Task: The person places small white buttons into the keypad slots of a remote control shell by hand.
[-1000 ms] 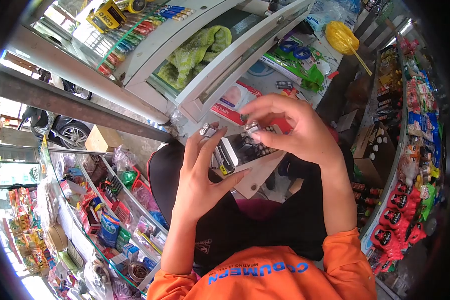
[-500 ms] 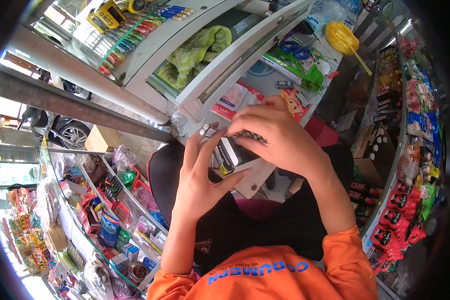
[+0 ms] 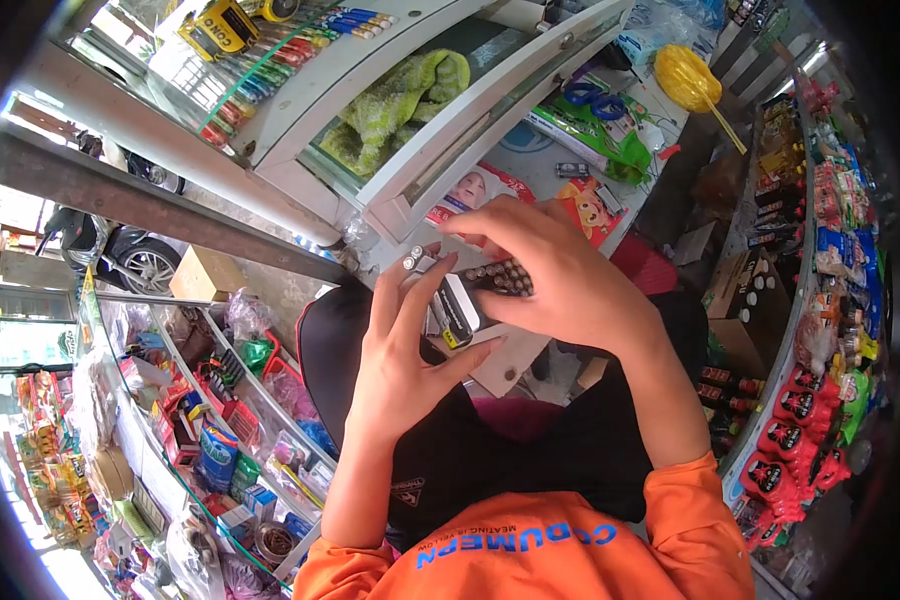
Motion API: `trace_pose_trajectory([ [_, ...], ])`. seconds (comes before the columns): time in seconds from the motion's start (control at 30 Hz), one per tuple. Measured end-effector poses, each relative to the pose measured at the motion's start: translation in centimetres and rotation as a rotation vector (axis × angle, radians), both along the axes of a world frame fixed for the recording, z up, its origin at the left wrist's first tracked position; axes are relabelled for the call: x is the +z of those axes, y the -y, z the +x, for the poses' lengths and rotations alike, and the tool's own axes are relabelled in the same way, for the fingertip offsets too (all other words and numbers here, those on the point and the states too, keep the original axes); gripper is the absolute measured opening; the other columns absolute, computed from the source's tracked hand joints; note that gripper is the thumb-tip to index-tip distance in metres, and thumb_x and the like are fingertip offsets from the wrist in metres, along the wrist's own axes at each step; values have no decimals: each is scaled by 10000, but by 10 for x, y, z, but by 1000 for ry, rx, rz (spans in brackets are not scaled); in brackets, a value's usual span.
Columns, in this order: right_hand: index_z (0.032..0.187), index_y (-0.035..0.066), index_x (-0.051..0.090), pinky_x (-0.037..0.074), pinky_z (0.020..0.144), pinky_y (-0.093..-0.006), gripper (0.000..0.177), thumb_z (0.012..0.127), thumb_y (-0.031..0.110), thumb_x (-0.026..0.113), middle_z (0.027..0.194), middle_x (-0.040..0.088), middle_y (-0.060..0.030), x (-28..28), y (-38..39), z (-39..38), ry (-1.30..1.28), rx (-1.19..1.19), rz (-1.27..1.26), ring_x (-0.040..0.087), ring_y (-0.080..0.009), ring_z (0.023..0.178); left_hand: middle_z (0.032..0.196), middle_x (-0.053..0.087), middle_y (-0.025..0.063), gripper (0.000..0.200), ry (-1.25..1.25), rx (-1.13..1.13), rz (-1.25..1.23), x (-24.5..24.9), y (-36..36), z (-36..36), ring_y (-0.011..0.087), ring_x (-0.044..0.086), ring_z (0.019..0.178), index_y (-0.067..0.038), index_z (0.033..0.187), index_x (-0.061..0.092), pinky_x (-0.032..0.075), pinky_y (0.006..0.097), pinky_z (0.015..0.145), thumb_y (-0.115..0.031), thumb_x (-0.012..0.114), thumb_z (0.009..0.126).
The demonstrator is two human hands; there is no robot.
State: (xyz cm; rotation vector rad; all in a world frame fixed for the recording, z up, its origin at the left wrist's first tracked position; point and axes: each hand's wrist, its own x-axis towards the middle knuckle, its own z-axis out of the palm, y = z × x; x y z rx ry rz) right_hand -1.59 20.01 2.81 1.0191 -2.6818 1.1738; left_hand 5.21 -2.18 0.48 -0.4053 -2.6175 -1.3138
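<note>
My left hand (image 3: 405,360) is closed round a small open-ended black-and-white box (image 3: 459,311) with a yellow patch, thumb below and fingers on its far side. A couple of pens (image 3: 411,257) with pale round ends poke out by its fingertips. My right hand (image 3: 565,275) curls over a bundle of slim dark pens (image 3: 503,278), their ends facing me, just beside the box's opening. Fingers hide much of the bundle. Both hands are above my lap, in front of the white counter (image 3: 515,165).
On the counter lie a red card with a baby picture (image 3: 475,188), a green packet (image 3: 610,150) and blue tape rolls (image 3: 595,100). A green towel (image 3: 400,105) is behind glass. Goods fill the case at left (image 3: 220,455) and shelves at right (image 3: 790,430).
My right hand's fingers have lifted and spread a little away from the box, so more of the pen bundle shows. My left hand keeps its hold on the box.
</note>
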Motion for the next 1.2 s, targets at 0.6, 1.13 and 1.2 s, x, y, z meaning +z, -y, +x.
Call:
trace_pose_trajectory([
  [0.6,1169,113,846,506,1029,-414,226,947,130,885,1110,805,-53,12,18,-12,-125,58,-180,762,-263,1083,1536,603,235,792,-102,-47,-37,-9,5,-3,382,731,1307,58,1362,718,597,477,1101,-211,1092,718],
  [1.13,1128,103,809,498,975,-409,181,965,156,869,1027,815,-53,24,-16,4,-117,-56,-194,766,-269,939,1516,676,184,844,-73,-59,4,1,1,-4,385,712,1342,-25,1485,700,570,477,1153,-177,1054,734],
  [1.2,1129,102,805,494,998,-422,177,970,156,861,1035,811,-56,21,-16,8,-112,-55,-143,761,-277,975,1462,705,191,849,-48,-51,-7,0,2,-3,371,721,1326,-7,1491,694,577,463,1140,-180,1051,740],
])
